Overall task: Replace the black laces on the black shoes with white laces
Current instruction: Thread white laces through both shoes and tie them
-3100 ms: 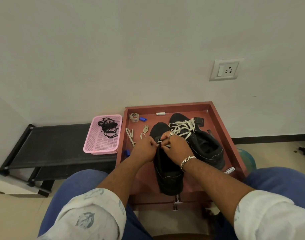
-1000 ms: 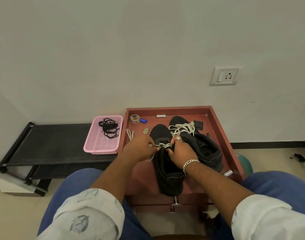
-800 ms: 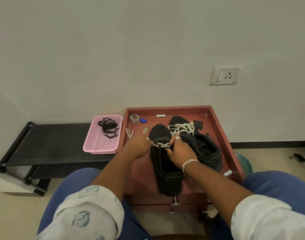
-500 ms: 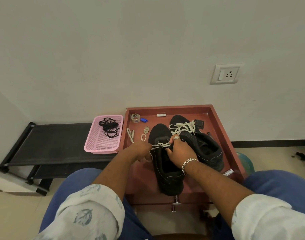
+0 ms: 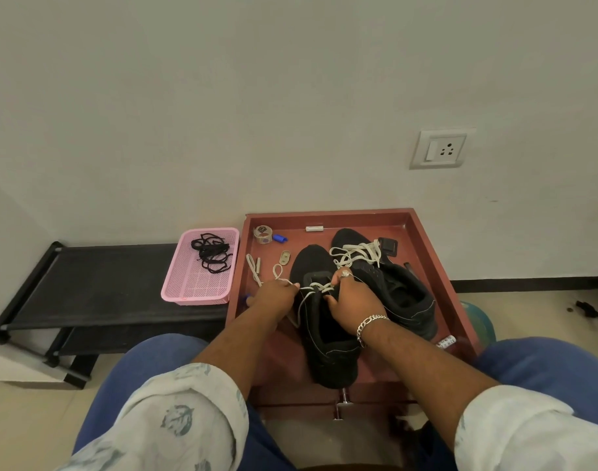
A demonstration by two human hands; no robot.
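Plain off-white wall fills the upper half of the view, with a wall socket at about 2 o'clock. Below it a red-brown tray stands on the floor between the seated person's blue-clad knees. Two black shoes lie in the tray. The nearer shoe points toward 12 o'clock, heel toward the person. The farther shoe lies just beside it toward 2 o'clock, already threaded with a white lace.

The left hand has its grip closed on a strand of the second white lace, which runs across the lowest eyelets of the nearer shoe and loops out toward 10 o'clock. The right hand, with a ring and a chain bracelet, rests on the shoe's opening with its fingers curled onto the eyelet edge; whether that grip pinches the lace cannot be told.

At 10 o'clock of the tray a pink basket sits on a low black rack and holds the tangled black laces. A roll of tape lies in the tray's far left corner.
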